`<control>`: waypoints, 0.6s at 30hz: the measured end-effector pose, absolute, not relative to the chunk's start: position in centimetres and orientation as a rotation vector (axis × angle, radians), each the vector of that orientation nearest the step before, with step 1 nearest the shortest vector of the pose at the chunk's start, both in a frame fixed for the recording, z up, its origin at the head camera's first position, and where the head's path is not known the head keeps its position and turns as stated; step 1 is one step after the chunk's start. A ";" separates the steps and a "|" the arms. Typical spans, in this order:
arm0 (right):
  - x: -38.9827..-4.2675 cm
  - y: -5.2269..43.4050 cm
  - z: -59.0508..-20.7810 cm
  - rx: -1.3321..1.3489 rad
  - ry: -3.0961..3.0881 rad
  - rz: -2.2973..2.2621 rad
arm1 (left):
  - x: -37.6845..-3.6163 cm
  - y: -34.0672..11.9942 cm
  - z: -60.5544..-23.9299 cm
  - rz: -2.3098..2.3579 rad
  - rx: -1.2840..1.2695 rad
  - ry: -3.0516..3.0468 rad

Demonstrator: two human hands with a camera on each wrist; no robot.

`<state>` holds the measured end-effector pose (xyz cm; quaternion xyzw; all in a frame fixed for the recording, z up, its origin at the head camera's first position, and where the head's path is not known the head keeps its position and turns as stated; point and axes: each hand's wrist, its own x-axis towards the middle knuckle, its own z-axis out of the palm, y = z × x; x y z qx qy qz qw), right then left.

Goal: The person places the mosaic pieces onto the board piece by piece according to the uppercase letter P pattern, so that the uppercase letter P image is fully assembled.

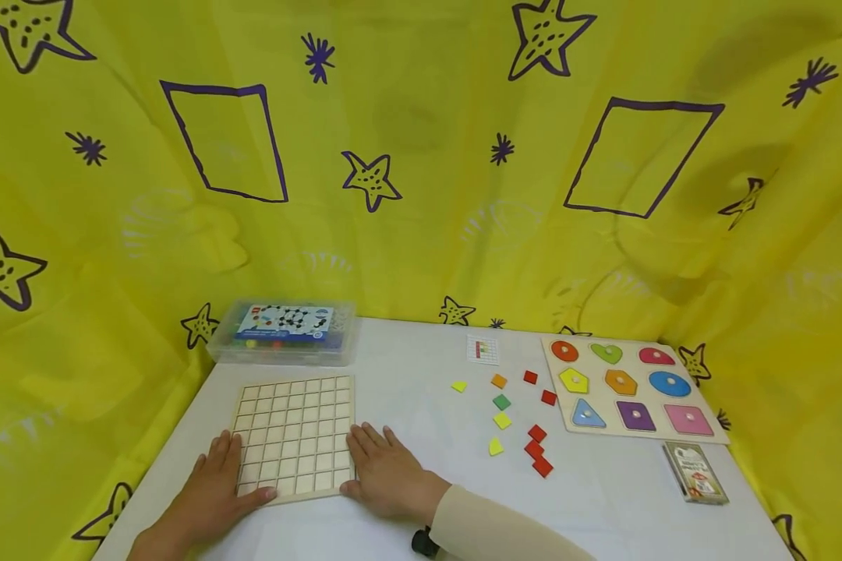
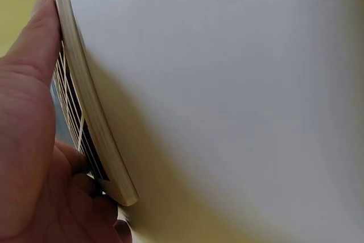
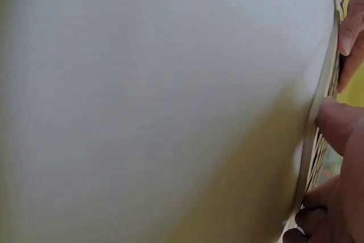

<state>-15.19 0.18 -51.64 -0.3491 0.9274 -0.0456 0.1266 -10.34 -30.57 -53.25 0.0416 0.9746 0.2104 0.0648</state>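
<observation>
A square wooden grid board [image 1: 296,436] with rows of shallow cells lies on the left part of the white table. At its near left corner, my left hand [image 1: 214,487] lies with fingers stretched along the left edge and thumb on the front rim. My right hand [image 1: 389,477] rests against the right edge, fingers extended, its thumb by the near right corner. Both wrist views show the board's edge [image 2: 94,103] close up, with thumb and fingers touching it. Right of the board lie loose tiles: red [image 1: 534,449], yellow [image 1: 501,420], green [image 1: 501,401] and orange [image 1: 499,380].
A clear plastic box [image 1: 284,357] with a blue label stands behind the board. A small pattern card [image 1: 482,351] lies near the back. On the right are a knobbed shape puzzle [image 1: 645,427] and a small card case [image 1: 696,473]. A yellow patterned curtain [image 1: 421,257] encloses the table.
</observation>
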 end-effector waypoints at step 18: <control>-14.2 10.9 -52.0 -0.752 2.774 -0.310 | -14.3 -19.1 -52.7 0.610 0.307 2.921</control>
